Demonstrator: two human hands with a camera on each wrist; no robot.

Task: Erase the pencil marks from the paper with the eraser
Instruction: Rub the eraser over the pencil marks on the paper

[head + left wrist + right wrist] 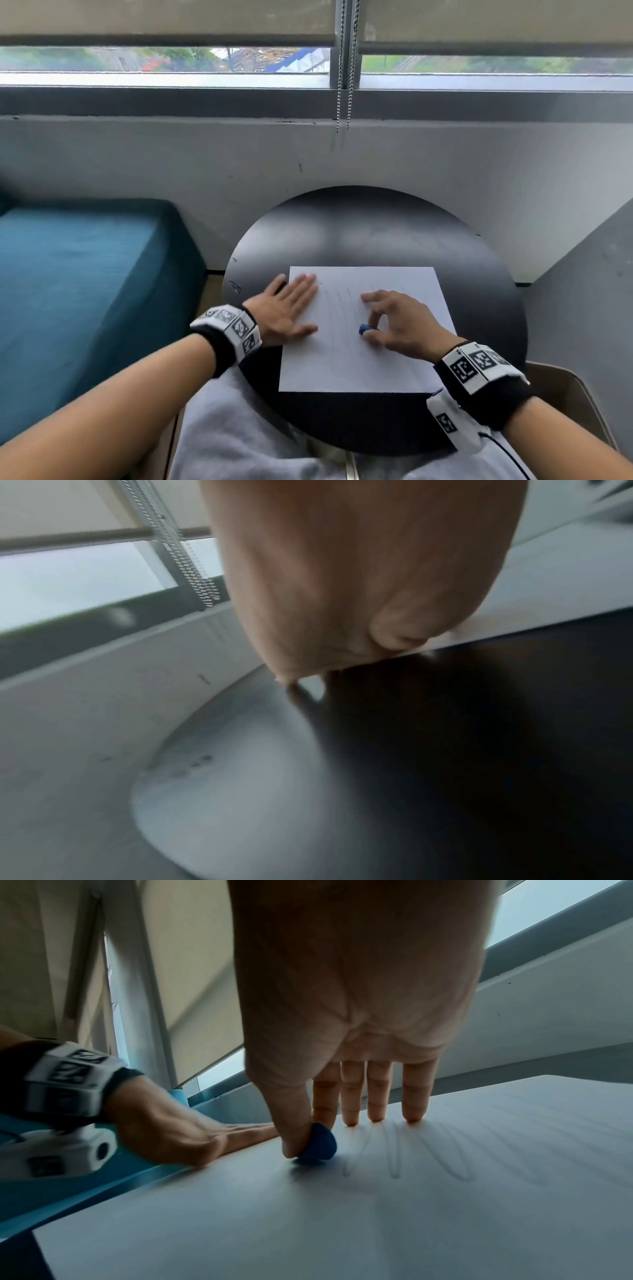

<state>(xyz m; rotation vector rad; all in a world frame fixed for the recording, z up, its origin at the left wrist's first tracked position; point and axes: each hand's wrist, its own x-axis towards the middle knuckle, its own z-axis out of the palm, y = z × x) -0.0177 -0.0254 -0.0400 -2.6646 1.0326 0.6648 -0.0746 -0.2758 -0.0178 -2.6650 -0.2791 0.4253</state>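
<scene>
Paper (363,356) lies flat on the round black table (376,226), and it is the landmark here. Your left hand (287,313) rests on the paper's left edge with straight fingers, flat and relaxed, half on the sheet and half on the table. Your right hand (400,322) is over the middle of the paper — thumb and index finger pinch the small blue eraser (318,1144), which touches the sheet. The other three fingertips (377,1115) stand on the paper just beyond the eraser. Faint pencil marks (424,1153), long zigzag strokes, run on the paper just right of the eraser.
</scene>
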